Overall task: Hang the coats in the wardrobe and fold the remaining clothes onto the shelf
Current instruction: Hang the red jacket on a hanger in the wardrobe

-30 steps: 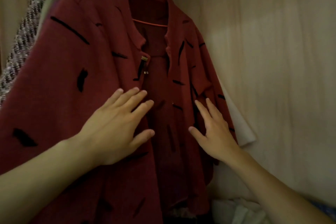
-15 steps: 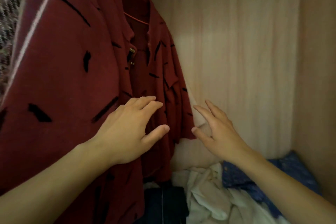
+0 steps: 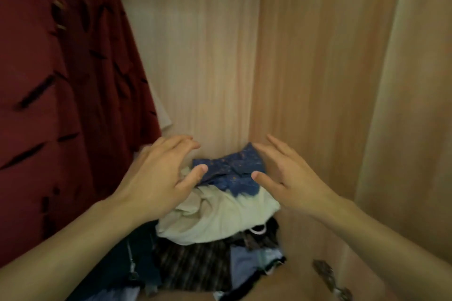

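At the far left hangs a dark red woven coat with short black dash marks, filling that side of the view from the top edge down past the wrist of the left arm; a strip of pale cream cloth shows behind its right hem, against the light wood-grain back panel of the wardrobe. Just right of the coat's hem the left hand hovers palm down with its fingers loosely spread and slightly bent, the thumb stretched toward the middle; it holds nothing, and whether its thumb tip touches the cloth beneath cannot be told. Below and between the two hands lies a heap of loose clothes on the wardrobe floor: on top at the back a crumpled dark blue garment with small pale specks, pushed into the rear corner, under it a bunched pale cream-green cloth, and lower down a dark striped fabric, a dark navy piece at its left and a light blue denim piece with a frayed edge at its right. The right hand is raised just right of the blue garment, palm turned inward, fingers straight and close together, thumb apart and pointing left; it grips nothing. Farther right stands the light wooden side wall of the wardrobe, and near the bottom a small blurred grey patterned item lies on the wood
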### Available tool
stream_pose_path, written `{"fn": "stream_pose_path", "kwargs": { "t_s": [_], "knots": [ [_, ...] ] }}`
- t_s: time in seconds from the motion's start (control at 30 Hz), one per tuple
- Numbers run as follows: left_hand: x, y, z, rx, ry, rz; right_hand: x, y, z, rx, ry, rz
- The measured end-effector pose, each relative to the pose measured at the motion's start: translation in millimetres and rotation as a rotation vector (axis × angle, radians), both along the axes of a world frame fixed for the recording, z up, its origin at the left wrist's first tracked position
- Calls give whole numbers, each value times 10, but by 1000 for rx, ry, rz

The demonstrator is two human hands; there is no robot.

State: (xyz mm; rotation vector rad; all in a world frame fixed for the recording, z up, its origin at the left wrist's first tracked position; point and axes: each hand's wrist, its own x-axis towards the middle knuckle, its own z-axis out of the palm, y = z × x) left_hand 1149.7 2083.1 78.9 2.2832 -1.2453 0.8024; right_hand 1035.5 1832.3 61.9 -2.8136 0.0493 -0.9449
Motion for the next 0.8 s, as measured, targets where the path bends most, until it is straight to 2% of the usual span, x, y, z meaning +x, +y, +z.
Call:
{"fn": "stream_pose_path", "kwargs": {
  "t_s": [0.4, 0.67, 0.8],
  "knots": [
    [-1385, -931, -138, 53, 64, -329, -2107, -242, -241, 38, 52, -236],
    [-2720, -1293, -473, 200, -10, -430, -3509, -302, -607, 149, 3, -366],
    [-3157, -1364, -778, 317, 32, -512, -4106, -215, -809, 181, 44, -431]
  ]
}}
